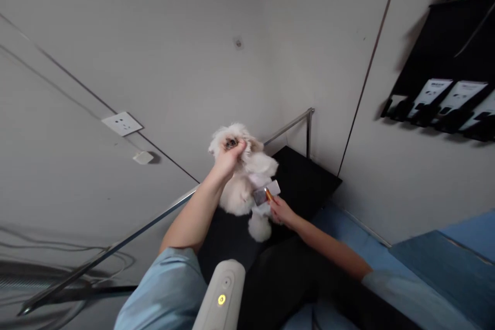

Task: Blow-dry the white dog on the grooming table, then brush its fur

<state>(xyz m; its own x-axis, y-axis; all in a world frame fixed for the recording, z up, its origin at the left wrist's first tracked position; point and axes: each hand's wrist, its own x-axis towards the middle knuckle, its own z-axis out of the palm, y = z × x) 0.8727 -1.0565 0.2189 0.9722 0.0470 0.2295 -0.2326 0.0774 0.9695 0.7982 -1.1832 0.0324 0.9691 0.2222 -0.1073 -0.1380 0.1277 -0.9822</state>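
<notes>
A fluffy white dog [236, 195] is on a black grooming table [305, 178], its face turned up toward me. My left hand [229, 159] is closed around the dog's muzzle, the thumb lying along the side of its face. In my right hand [283, 211] is the orange handle of a slicker brush [274, 187], with the fingers wrapped round it. The flat rectangular head of the brush is against the fur low on the dog's side, beside a leg. Which part of the bristles touches the coat is too small to tell.
A metal bar [288, 128] rises behind the table, and a long rail [150, 224] runs at left. A white device with a yellow light [221, 294] juts up in front of me. A socket [122, 124] and a black rack [444, 51] are on the walls.
</notes>
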